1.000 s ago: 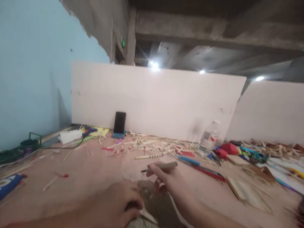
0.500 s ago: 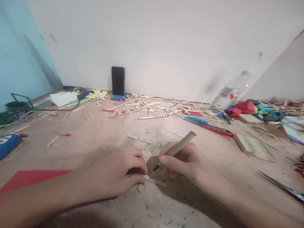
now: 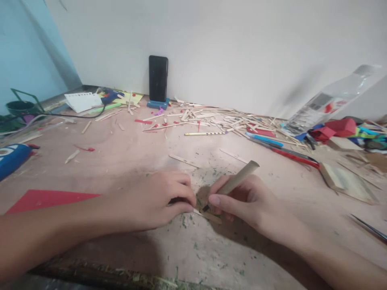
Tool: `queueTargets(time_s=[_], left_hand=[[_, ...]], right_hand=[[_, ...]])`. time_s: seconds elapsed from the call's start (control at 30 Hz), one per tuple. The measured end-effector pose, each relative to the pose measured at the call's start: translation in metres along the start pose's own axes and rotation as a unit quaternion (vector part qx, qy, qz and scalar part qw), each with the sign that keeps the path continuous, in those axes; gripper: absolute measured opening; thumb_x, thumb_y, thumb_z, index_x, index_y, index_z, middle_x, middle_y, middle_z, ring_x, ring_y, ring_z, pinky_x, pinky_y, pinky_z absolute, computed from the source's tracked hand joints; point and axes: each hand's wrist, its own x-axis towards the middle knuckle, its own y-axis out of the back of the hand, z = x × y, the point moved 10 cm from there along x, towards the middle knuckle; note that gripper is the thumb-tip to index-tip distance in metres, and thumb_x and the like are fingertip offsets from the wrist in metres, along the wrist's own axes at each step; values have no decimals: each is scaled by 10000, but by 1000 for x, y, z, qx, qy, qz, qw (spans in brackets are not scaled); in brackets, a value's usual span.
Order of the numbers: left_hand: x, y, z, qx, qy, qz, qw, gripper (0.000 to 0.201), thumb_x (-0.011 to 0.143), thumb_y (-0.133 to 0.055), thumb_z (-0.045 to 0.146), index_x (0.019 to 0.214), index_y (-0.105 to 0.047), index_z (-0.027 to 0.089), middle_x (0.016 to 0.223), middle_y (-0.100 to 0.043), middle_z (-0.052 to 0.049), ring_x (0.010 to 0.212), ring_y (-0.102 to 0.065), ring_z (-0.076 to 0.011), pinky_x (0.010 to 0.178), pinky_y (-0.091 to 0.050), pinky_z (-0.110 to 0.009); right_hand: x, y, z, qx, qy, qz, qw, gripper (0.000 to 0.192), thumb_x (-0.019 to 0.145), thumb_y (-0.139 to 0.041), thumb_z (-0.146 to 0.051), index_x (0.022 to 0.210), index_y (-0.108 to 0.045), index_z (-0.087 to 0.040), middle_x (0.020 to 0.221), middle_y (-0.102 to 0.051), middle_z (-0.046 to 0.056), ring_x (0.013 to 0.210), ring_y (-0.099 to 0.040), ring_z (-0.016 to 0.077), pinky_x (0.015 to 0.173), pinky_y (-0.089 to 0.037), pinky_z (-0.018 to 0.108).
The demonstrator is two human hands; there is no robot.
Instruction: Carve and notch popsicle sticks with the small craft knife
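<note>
Near worktop (image 3: 127,157) front edge: left hand (image 3: 151,203) pinches thin wooden stick (image 3: 208,216) flat. Right hand (image 3: 242,201) fingers pressed round craft knife (image 3: 234,184), tip on stick, probably blade. Risk: blade slips toward left fingertips; stick splits or skids.

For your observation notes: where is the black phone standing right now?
In the head view the black phone stands upright at the back left of the table, against the white wall, on a blue stand beside scattered wooden sticks.
</note>
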Motion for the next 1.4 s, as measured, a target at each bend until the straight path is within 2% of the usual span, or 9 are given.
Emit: queueTargets(time_s=[0.17,0.4,0.67,0.87,0.97,1.2,1.3,1.4], left_hand=[[-1,1,2,8,-4,-4,1000,150,1069,-649,154,1025,-783,205,1020,-694,11,993,-658,-145,909,-464,-290],[-2,0,4,18,-25,3,1000,154,1074,-640,151,1024,-775,206,1016,-693,12,985,-655,-145,905,-458,-290],[-3,1,3,25,-21,4,999,159,1083,-632,166,1027,-772,217,1015,-688,17,989,-650,-146,900,-452,-293],[-4,0,2,31,-18,0,999,163,1094,-621,190,1042,-770,228,1039,-692,20,1011,-654,-146,913,-455,-292],[-4,0,2,29,-19,2,999,166,1093,-618,186,1045,-771,228,1035,-688,18,1009,-652,-150,915,-455,-297],[-3,1,4,13,-22,16,1000,172,1075,-626,155,1008,-774,213,998,-681,12,963,-649,-148,878,-465,-294],[-3,0,4,12,-24,13,1000,167,1081,-626,173,1016,-772,220,1021,-692,15,986,-654,-145,897,-470,-290],[-3,-1,1,18,-19,11,1000,162,1089,-621,196,1031,-768,232,1033,-686,21,988,-651,-143,898,-469,-289]], right_hand=[[-2,-3,-2,-19,20,-15,1000,228,975,-764,-401,898,-778,-186,724,-654,-6,648,-566,125,588,-431,280],[-4,-3,-1,-27,21,-19,999,178,992,-742,-388,984,-762,-211,770,-660,-14,677,-567,128,599,-441,279],[-5,-3,-1,-27,30,-32,999,197,994,-741,-413,953,-744,-220,779,-661,-20,676,-560,125,595,-438,278],[-5,-3,-3,-48,28,-40,998,177,990,-752,-385,974,-771,-210,896,-728,19,793,-613,156,692,-466,302],[-4,-5,-3,-46,25,-47,998,204,995,-747,-406,967,-769,-206,883,-713,21,801,-607,162,705,-461,307],[3,-1,0,3,11,-47,999,370,967,-765,-530,888,-728,-170,731,-656,18,667,-594,157,642,-459,321],[6,6,-2,12,15,-28,999,388,944,-794,-552,917,-713,-174,762,-677,20,673,-613,158,655,-476,323],[5,4,-3,6,17,-38,999,358,949,-800,-524,926,-729,-174,760,-669,16,696,-606,162,668,-469,326]])
